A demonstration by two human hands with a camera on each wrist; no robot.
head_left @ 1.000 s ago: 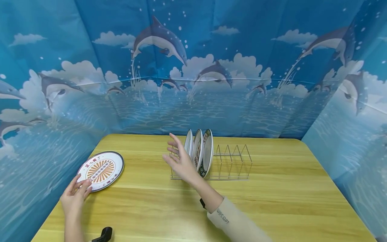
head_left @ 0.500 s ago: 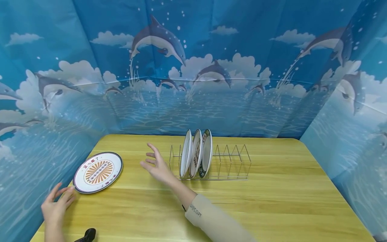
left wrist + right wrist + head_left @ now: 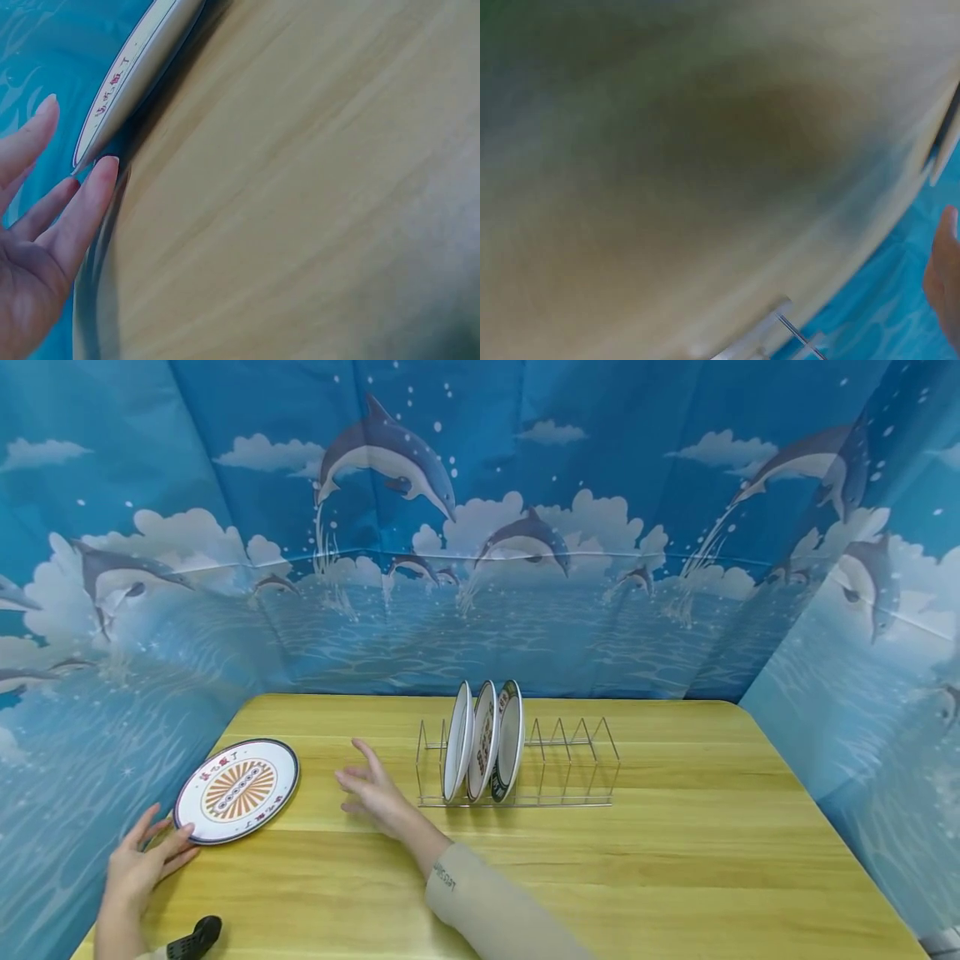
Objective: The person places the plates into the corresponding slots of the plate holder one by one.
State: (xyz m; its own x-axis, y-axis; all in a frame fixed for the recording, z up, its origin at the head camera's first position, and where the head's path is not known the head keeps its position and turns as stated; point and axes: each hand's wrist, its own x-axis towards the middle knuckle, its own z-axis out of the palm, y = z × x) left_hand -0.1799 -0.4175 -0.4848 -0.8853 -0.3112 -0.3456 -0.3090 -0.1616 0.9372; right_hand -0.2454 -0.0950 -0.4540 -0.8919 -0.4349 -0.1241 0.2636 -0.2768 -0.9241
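A white plate (image 3: 238, 789) with an orange ray pattern and red characters lies on the left of the table. My left hand (image 3: 138, 864) is at its near-left rim, with fingertips at the edge. In the left wrist view, the fingers (image 3: 71, 217) reach to the plate's lower end, fairly straight and spread. Whether they touch the underside is hard to tell. My right hand (image 3: 382, 797) hovers between this plate and the wire rack (image 3: 577, 802), holding nothing. Three plates stand upright in the rack: a white one (image 3: 458, 743), a patterned one (image 3: 483, 743) and a green-rimmed one (image 3: 511, 743).
The yellow wooden table (image 3: 675, 860) carries everything. A blue dolphin-print curtain (image 3: 360, 635) hangs behind and at both sides. A black device (image 3: 195, 937) sits at the left wrist. In the right wrist view, an end of the rack (image 3: 799, 334) shows at the bottom.
My right hand has moved left and nearer to me, away from the rack's plates. My left hand drew back left from the plate, then came in again at its near-left rim.
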